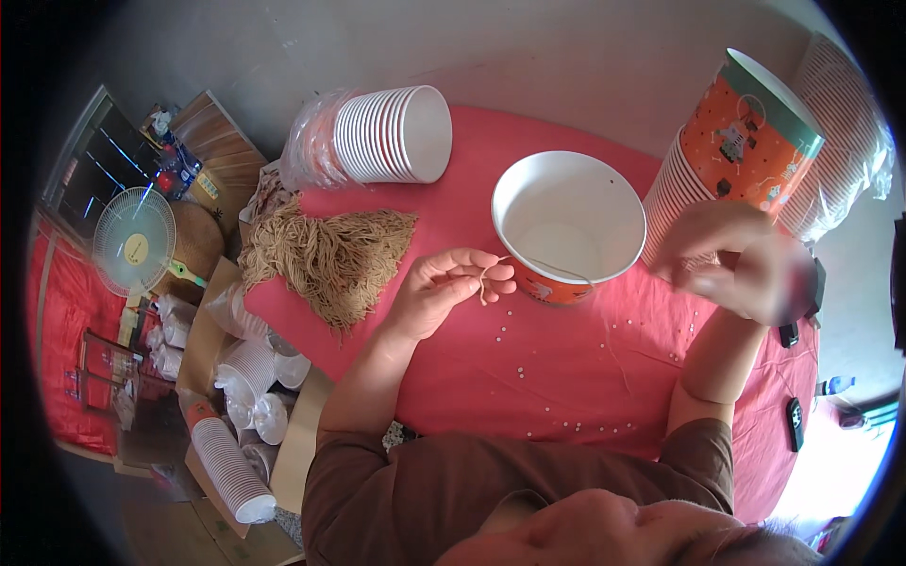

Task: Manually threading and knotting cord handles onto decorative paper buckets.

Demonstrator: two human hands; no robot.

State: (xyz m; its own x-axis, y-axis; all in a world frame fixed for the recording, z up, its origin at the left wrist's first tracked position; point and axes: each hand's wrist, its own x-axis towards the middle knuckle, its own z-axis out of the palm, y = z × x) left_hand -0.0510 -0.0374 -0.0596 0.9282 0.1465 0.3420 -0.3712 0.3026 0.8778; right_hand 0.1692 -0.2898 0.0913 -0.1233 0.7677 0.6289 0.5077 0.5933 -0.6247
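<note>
Between the fingertips of my left hand point(436, 292) a thin brown paper cord point(547, 268) is pinched. Its short end hangs below the fingers, and the longer part reaches right across the front of a paper bucket point(568, 209). This bucket stands upright on the red-covered table point(453, 377), white inside and orange outside. A small dark hole shows in its inner right wall. To the bucket's right my right hand point(731, 264) is raised in front of a bucket stack; motion smears its fingers, so anything held there cannot be made out.
Brown cords point(326, 255) lie heaped at the table's left. Behind them rests a sleeve of nested white buckets point(387, 135). A tall stack topped by an orange-and-green bucket point(746, 132) stands right. Small white bits dot the cloth. Cartons point(302, 429), cups and a fan point(135, 242) are left.
</note>
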